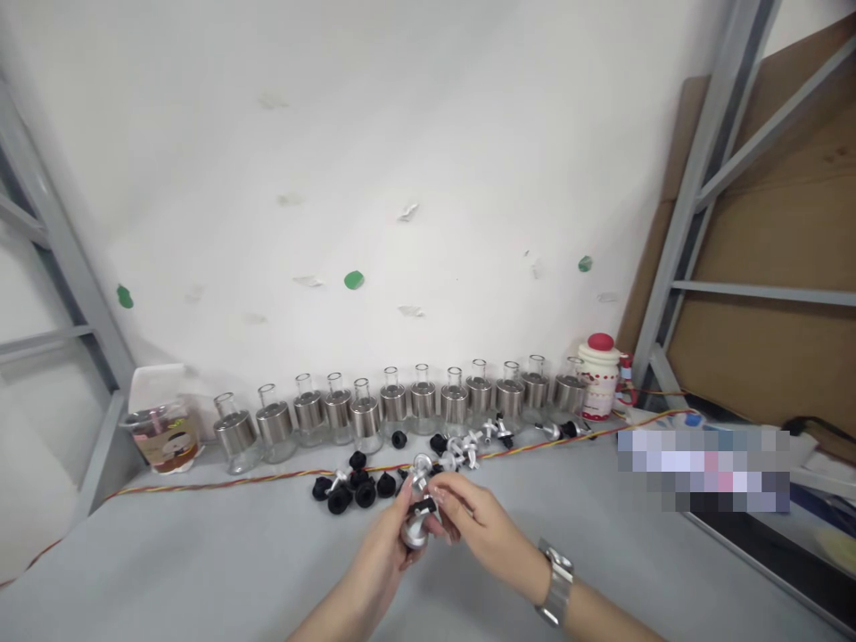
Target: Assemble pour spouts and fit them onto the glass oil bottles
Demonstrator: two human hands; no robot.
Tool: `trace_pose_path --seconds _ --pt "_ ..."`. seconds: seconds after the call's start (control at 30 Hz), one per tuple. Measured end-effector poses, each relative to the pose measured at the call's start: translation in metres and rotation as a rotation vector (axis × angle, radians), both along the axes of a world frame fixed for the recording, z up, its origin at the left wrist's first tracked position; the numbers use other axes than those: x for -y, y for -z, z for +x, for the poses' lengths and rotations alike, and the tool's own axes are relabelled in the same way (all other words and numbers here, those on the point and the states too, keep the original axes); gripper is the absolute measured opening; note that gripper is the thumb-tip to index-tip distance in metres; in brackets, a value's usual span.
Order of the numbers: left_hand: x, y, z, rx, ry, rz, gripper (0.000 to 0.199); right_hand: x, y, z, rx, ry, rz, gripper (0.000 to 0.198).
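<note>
Both hands are at one small metal piece, which is held above the bench, just in front of the twisted cord. The left hand cradles it, thumb along one side and fingers curled beneath; the right hand pinches its upper part near the black band, thumb and fingertips close together. How firmly each one presses, I cannot tell.

To handle it well, let the left hand be the steady vice and leave the fine work to the right fingertips. Keep the piece's axis straight between them — a skewed part may bind — and press evenly rather than hard, since smooth metal would likely slip. Staying low over the bench, in front of the cord, gives a dropped part less chance to roll away.

The piece has a rounded, silvery body with a soft sheen, crossed by its dark band. Left of the hands, mostly in front of the cord, lie matt black caps, round and looking rubbery or plastic. Behind the cord, small silver fittings lie jumbled, slim and stemmed. Farther behind it stand clear glass bottles, narrow-necked, each wearing a shiny metal sleeve.
</note>
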State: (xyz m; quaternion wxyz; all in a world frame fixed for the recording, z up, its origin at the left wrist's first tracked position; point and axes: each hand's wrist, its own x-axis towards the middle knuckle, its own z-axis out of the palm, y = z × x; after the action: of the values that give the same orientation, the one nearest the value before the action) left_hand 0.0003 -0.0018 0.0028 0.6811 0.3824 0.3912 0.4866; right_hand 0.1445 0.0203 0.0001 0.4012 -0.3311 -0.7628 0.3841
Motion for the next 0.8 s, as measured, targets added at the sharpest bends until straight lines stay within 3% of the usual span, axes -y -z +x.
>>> trace_pose_path --seconds 0.07,0.17,0.43,0.6,0.8 --pt "0.001 -0.004 -0.001 -0.051 -0.019 0.004 0.041 -0.003 0.005 -0.003 -0.123 -0.018 -0.141 0.03" --pt "0.002 -0.01 -0.002 -0.107 -0.056 0.009 0.039 -0.008 0.01 -0.004 -0.231 0.006 -0.201 0.032" --pt "-0.004 -0.002 -0.007 -0.087 -0.073 -0.006 0.027 -0.007 0.013 -0.006 -0.242 0.011 -0.225 0.031" --pt "-0.001 -0.001 -0.005 -0.053 -0.106 -0.041 0.044 -0.003 0.012 -0.006 -0.224 -0.005 -0.24 0.028" --pt "-0.001 0.003 -0.005 -0.047 -0.06 -0.012 0.046 -0.003 0.014 -0.007 -0.166 -0.006 -0.228 0.034"
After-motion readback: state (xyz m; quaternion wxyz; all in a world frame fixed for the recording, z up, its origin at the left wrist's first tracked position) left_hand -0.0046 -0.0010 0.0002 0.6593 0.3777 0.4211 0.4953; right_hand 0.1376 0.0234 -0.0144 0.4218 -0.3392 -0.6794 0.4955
